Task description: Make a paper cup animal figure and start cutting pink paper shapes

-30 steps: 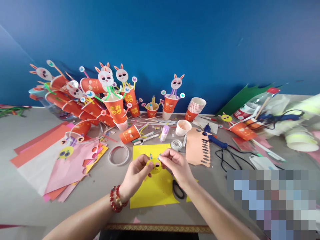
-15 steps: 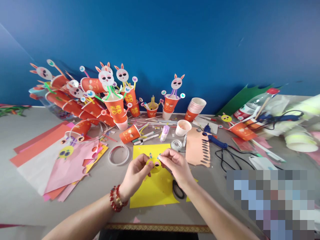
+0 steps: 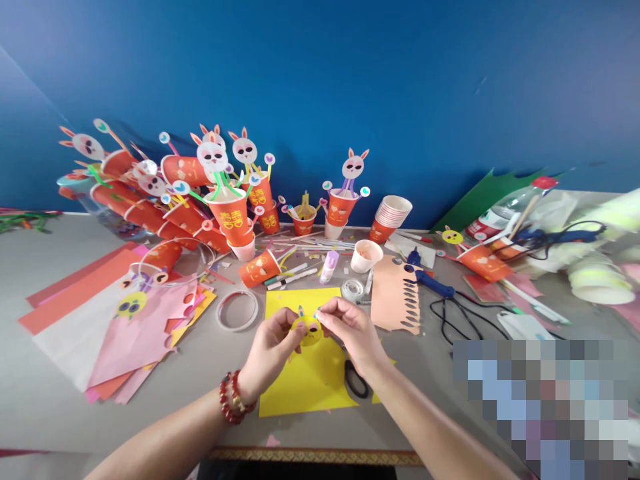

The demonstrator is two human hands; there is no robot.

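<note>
My left hand (image 3: 278, 337) is closed, thumb and fingers pinching a round yellow paper rabbit face (image 3: 311, 335) by its left side. The face has a dark eye, and one small ear (image 3: 301, 312) stands on its top left. My right hand (image 3: 353, 331) is closed in a pinch at the upper right edge of the face, on a small paper ear (image 3: 317, 313) mostly covered by the fingertips. Below both hands lies a yellow paper sheet (image 3: 300, 393). Scissors with black handles (image 3: 357, 380) rest on it, partly hidden by my right hand.
Orange paper cups with rabbit faces (image 3: 230, 223) crowd the back left. Nearby are a tape roll (image 3: 237, 311), a glue stick (image 3: 329, 267), a white cup (image 3: 367, 256) and cut peach paper (image 3: 393, 293). A blue glue gun (image 3: 435, 283) with black cable lies right; colored sheets (image 3: 70, 333) lie left.
The yellow rabbit face has shifted very slightly left and is tilted a little differently. Both hands stay almost in place, still pinching.
</note>
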